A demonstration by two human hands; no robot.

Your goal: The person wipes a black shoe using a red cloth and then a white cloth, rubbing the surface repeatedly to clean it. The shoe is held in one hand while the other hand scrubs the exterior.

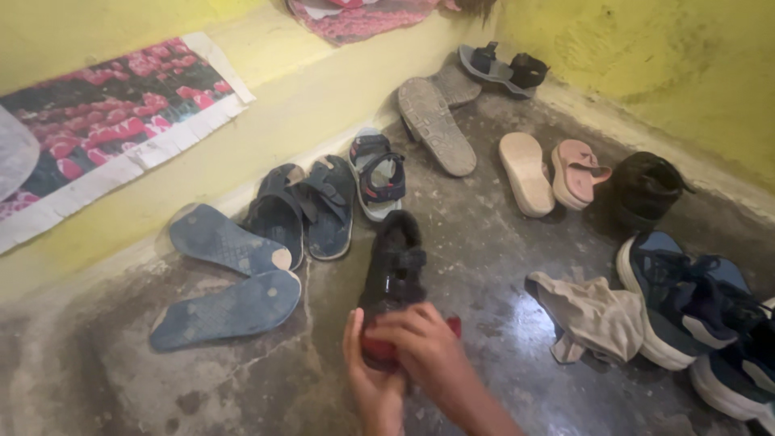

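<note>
**Black sandal in both hands, other footwear scattered**

Black strapped sandal (393, 274) with a red heel end lies on the concrete floor (484, 266), both hands clamped on that heel: left hand (373, 386), right hand (426, 349). Left of the sandal, 2 blue flip-flops (230, 278) lie sole-up; right of it, a beige cloth (593, 315) and navy sneakers (686, 295). Sorting looks barely started. No containers visible.

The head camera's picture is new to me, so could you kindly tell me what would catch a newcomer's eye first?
First, both hands meet at the bottom centre, the left hand and right hand gripping the red-edged heel of a black strapped sandal. Around them, footwear litters the grey concrete floor: two upturned blue flip-flops at left, pink sandals upper right. A crumpled beige cloth lies beside navy sneakers at right.
</note>
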